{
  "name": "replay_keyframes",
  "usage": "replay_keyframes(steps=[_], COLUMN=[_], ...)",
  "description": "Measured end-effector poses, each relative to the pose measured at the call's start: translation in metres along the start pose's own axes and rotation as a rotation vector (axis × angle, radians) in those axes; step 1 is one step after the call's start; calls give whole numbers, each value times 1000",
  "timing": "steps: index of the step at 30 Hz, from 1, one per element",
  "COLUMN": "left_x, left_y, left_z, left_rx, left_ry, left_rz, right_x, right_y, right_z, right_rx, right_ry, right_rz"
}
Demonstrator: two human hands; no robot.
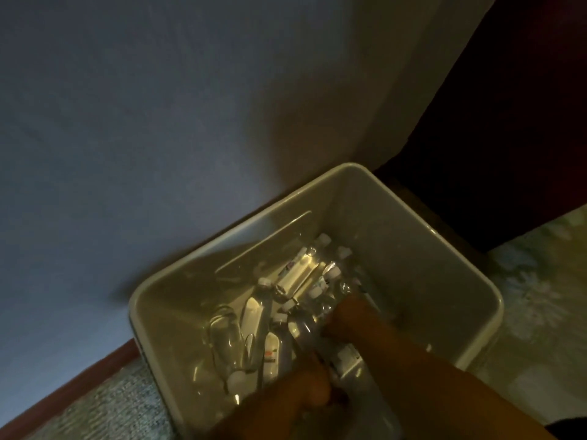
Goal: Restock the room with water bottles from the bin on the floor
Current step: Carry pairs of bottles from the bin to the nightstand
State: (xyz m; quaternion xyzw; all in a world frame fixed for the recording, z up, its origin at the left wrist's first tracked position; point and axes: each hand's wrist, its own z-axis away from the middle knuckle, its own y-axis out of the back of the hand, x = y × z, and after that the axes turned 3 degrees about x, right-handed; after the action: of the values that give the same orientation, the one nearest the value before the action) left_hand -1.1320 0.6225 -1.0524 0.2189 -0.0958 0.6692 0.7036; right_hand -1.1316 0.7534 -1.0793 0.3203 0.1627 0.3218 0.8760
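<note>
1. Your left hand (313, 393) sits lowest in the view and closest to you, reaching down into the bin (470, 281) from the bottom edge. Its fingers curl inward, and something clear lies just beside them, but the light is too dim to tell whether they actually grip a bottle.
2. Your right hand (349, 315) reaches in from the lower right, deeper into the bin, with the forearm crossing the near right rim. Its fingers are bent down onto a clear bottle (305, 328) in the middle of the pile; whether they close round it you cannot tell, as the hand is dark and blurred.
3. Around both hands lie the water bottles (297, 273), heaped on their sides across the bin floor, clear with white caps and pale labels, pointing various ways and touching one another.
4. One bottle (225, 335) lies nearer the left wall of the bin, apart from your hands.
5. Bin itself is pale, square with rounded corners, standing on a patterned carpet (540, 312).
6. Its far left side sits close against a blue-grey wall (143, 122), with a dark reddish skirting board (63, 385) running along the base.
7. Dark furniture or a doorway (508, 122) stands beyond the far right corner; too dim to say which.
</note>
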Motion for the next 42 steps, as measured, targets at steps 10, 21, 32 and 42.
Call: replay_keyframes(steps=[10, 21, 32, 42], left_x=[-1, 21, 124, 288], left_y=[50, 111, 151, 133], left_z=[15, 92, 298, 540], left_rx=[221, 654, 87, -107], left_ry=[-207, -497, -556, -759], left_rz=[-40, 754, 1279, 1342], right_x=[-9, -21, -16, 47], right_y=[-4, 78, 219, 398], right_z=[1, 46, 240, 482], right_rx=[156, 91, -237, -91], right_ry=[30, 163, 306, 431], right_rz=[-462, -1191, -2089, -1981])
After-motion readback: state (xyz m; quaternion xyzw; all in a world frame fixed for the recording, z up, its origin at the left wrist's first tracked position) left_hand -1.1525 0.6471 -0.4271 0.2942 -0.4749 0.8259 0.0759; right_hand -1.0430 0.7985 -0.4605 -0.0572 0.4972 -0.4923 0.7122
